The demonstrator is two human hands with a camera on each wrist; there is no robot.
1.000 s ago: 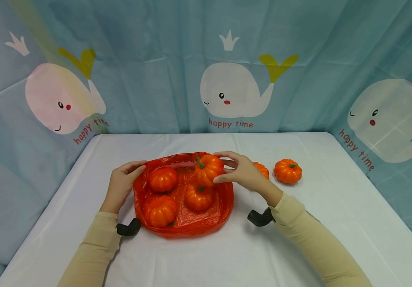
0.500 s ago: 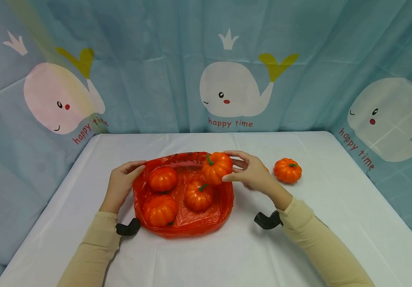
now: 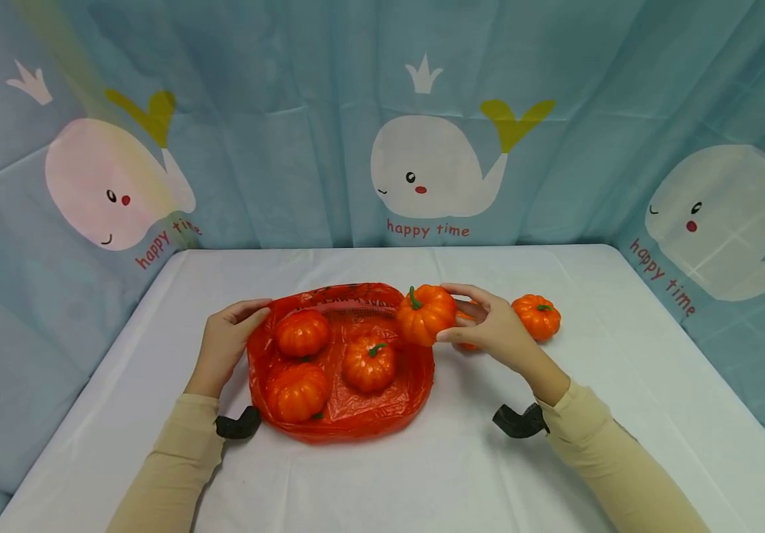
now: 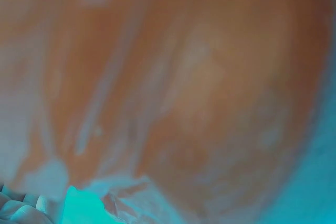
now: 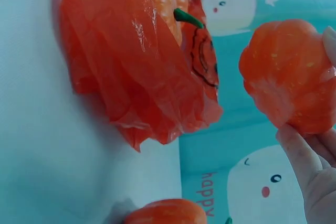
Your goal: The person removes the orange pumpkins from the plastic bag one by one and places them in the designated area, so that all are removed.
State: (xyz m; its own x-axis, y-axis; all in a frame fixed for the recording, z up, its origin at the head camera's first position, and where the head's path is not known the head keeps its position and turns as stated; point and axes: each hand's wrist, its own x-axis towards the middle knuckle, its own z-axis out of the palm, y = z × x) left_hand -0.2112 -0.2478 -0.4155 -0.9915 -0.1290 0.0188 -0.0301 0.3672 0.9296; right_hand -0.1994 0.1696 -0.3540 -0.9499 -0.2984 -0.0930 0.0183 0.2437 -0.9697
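A red plastic bag (image 3: 356, 428) lies spread open on the table, with three orange toy pumpkins inside: one at the upper left (image 3: 303, 333), one at the lower left (image 3: 298, 391) and one on the right (image 3: 369, 364). My left hand (image 3: 224, 344) pinches the bag's left rim between thumb and fingers. Another toy pumpkin (image 3: 426, 315), green stem upward, is gripped by my right hand (image 3: 499, 337) at the bag's right rim. The right wrist view shows this pumpkin (image 5: 286, 74) raised beside the bag (image 5: 131, 72). Blurred bag plastic (image 4: 173, 93) fills most of the left wrist view.
Right of the bag, one toy pumpkin (image 3: 467, 346) is mostly hidden behind my right hand. A further toy pumpkin (image 3: 542, 314) sits behind my right hand, farther right. A whale-printed blue curtain (image 3: 329, 148) hangs along the white table's (image 3: 329, 488) far edge.
My right hand has moved right with its pumpkin, from over the bag's inside to its right rim. My left hand stays on the left rim.
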